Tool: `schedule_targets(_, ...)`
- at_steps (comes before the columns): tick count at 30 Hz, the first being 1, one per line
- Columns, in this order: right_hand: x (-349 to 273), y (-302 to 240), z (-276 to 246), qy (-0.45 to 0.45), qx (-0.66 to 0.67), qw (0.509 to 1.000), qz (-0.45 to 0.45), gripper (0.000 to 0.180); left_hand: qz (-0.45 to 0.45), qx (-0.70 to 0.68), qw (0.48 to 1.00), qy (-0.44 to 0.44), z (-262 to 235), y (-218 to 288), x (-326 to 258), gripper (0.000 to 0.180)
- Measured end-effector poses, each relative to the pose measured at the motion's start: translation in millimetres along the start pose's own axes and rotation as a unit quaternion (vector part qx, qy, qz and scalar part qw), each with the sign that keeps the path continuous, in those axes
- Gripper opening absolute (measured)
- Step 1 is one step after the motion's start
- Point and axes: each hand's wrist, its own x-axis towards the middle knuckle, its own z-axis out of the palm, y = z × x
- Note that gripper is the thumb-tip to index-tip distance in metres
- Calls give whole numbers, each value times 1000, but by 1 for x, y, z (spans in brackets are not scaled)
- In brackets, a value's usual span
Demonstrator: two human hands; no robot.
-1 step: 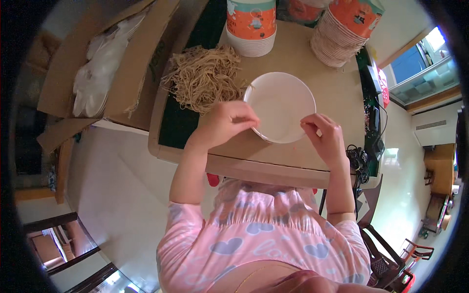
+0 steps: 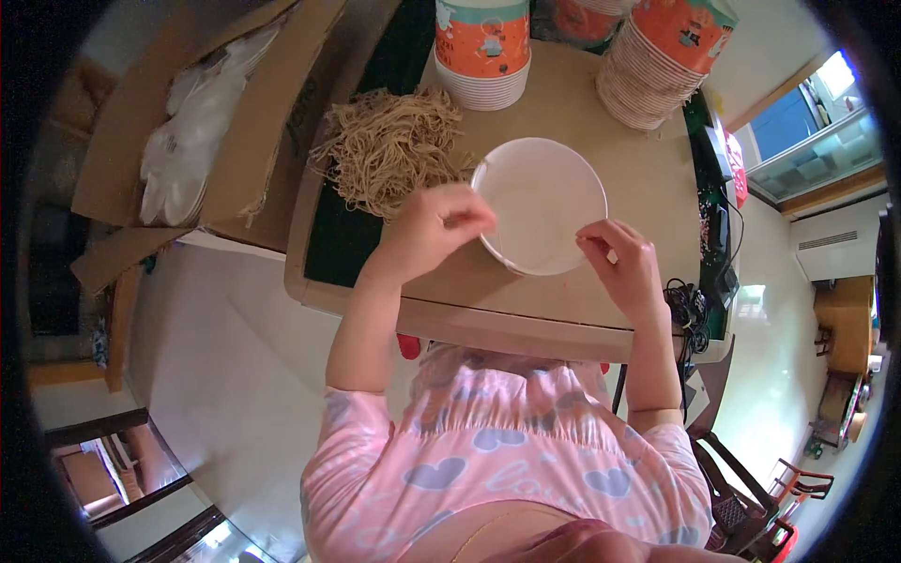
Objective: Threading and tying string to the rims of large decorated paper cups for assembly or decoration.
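Bowl (image 2: 542,202): a white, empty, round paper one, standing upright on the tan table (image 2: 648,178), near its front edge and between both hands. It looks light and thin-walled, likely to dent if squeezed and to slide or tip at a nudge; the rolled rim is the stiffest part and the sensible place to hold it, one hand on each side.

Left hand (image 2: 434,230) rests against the bowl's left rim, fingers curled with the thumb and forefinger pinched together at the edge; whether they grip the rim itself or some small thing on it I cannot tell. Right hand (image 2: 621,265) sits at the lower right rim, fingers bent in a loose pinch touching the edge, and what it has hold of is also unclear.

Just left of the bowl, touching the left hand's side, lies a loose heap of pale dry noodles (image 2: 392,145), partly over a dark green mat (image 2: 343,239). Beyond the bowl stand stacks of orange printed cups: one stack (image 2: 482,52) straight behind, another stack (image 2: 657,61) leaning at the far right. These crowd the far side, so the bowl has free room only toward the person.

Off the table to the left, an open cardboard box (image 2: 235,178) holds white lids (image 2: 188,141). Cables (image 2: 693,310) hang at the table's right edge.
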Motion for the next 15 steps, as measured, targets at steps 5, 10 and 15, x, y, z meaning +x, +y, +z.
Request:
schedule_targets(5, 0, 0, 4, 6, 14, 1000, -7, 6, 49, 301, 924, 231, 2, 14, 36, 22)
schedule_targets(10, -6, 9, 8, 22, 35, 999, 11, 8, 93, 191, 977, 9, 54, 45, 21, 46)
schedule_targets(15, -7, 6, 12, 28, 84, 996, 33, 7, 59, 184, 980, -36, 92, 23, 24, 36)
